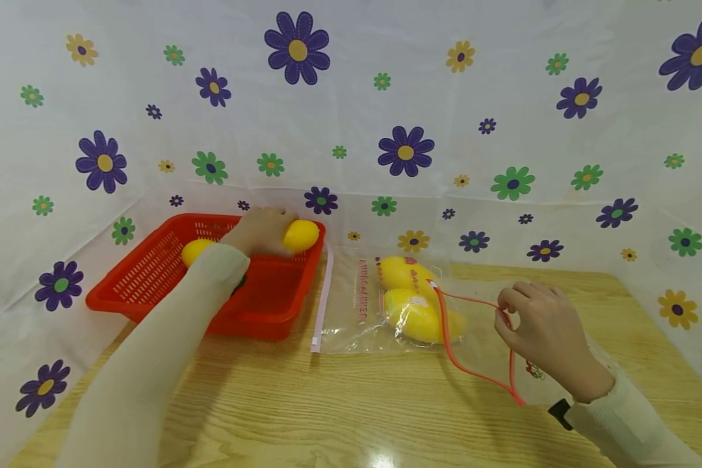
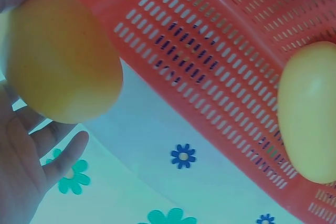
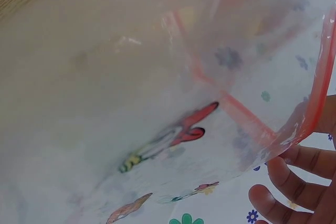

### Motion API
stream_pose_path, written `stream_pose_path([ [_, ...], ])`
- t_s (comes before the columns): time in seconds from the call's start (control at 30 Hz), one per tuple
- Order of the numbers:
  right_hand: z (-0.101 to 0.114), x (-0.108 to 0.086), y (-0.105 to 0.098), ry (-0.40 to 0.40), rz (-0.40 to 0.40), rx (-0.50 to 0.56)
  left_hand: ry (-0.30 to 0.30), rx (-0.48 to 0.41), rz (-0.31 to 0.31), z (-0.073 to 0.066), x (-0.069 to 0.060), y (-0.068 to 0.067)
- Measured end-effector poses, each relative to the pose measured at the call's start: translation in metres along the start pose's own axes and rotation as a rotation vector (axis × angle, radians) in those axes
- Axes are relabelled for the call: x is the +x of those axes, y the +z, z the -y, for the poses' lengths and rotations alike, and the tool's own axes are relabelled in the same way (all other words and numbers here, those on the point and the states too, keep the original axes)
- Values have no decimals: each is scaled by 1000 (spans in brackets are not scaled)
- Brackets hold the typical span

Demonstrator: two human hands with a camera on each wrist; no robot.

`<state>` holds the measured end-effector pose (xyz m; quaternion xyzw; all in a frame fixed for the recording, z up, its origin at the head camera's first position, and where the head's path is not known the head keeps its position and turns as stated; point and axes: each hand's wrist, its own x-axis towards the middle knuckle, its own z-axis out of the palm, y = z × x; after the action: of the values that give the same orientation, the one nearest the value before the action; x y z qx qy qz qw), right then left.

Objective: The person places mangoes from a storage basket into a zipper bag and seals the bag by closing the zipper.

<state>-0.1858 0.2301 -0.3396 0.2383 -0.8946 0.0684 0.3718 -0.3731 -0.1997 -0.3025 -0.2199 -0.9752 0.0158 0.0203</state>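
Observation:
My left hand (image 1: 266, 231) grips a yellow mango (image 1: 301, 236) at the far right corner of a red plastic basket (image 1: 246, 327). In the left wrist view the fingers lie round this mango (image 2: 65, 56), above the basket rim. A second mango (image 1: 194, 251) lies inside the basket, partly behind the left forearm; the left wrist view shows this mango (image 2: 312, 114) too. My right hand (image 1: 541, 331) pinches the red-edged mouth of a clear zip bag (image 1: 476, 370) and holds it apart. In the right wrist view, thumb and fingers are on the bag's red edge (image 3: 315, 114).
Another clear bag (image 1: 345, 325) with a pink zip strip and printed letters lies flat beside the basket. Two yellow mangoes (image 1: 421, 318) show in it, partly behind the red-edged bag. A flowered white cloth (image 1: 351, 97) stands behind and beside the wooden table (image 1: 304, 409).

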Motion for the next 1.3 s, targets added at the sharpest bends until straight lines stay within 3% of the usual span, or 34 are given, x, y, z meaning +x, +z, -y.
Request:
stream_pose_path([
  [0.2, 0, -1, 1, -11, -7, 1, 68, 44, -45, -12, -2, -4],
  [0.6, -2, -2, 0, -21, -10, 4, 148, 65, -151, -32, -15, -9],
  [1.0, -1, -2, 0, -20, -18, 2, 250, 74, -213, -65, -28, -16],
  [1.3, 0, -2, -1, -24, -20, 1, 294, 101, -210, -87, -38, -22],
])
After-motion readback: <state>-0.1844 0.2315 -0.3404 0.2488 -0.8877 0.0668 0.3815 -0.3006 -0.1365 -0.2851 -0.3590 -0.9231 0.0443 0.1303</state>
